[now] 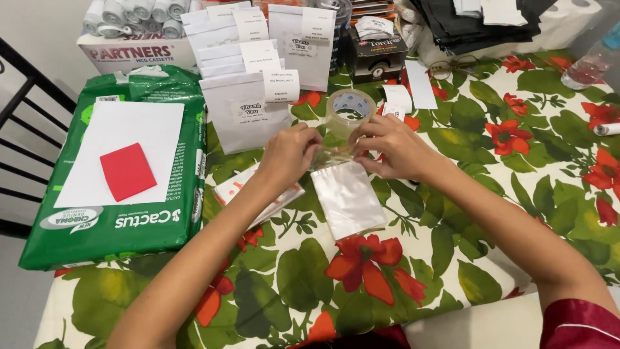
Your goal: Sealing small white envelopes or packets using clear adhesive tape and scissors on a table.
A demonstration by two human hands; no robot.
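Observation:
My left hand (289, 154) and my right hand (391, 147) pinch the top edge of a small clear plastic bag (347, 198) that lies on the flowered tablecloth (491, 194). Both hands grip the bag's upper flap between fingers and thumbs, close together. A roll of clear tape (349, 110) stands just behind my hands. Under my left wrist lies a thin stack of flat packets (237, 187) with orange print.
A green pack of paper (155, 220) lies at the left, with a white sheet (123, 152) and a red square (127, 170) on it. Several white labelled bags (252, 113) stand behind. A dark box (378, 52), black fabric (478, 22) and a plastic bottle (588, 68) are at the back.

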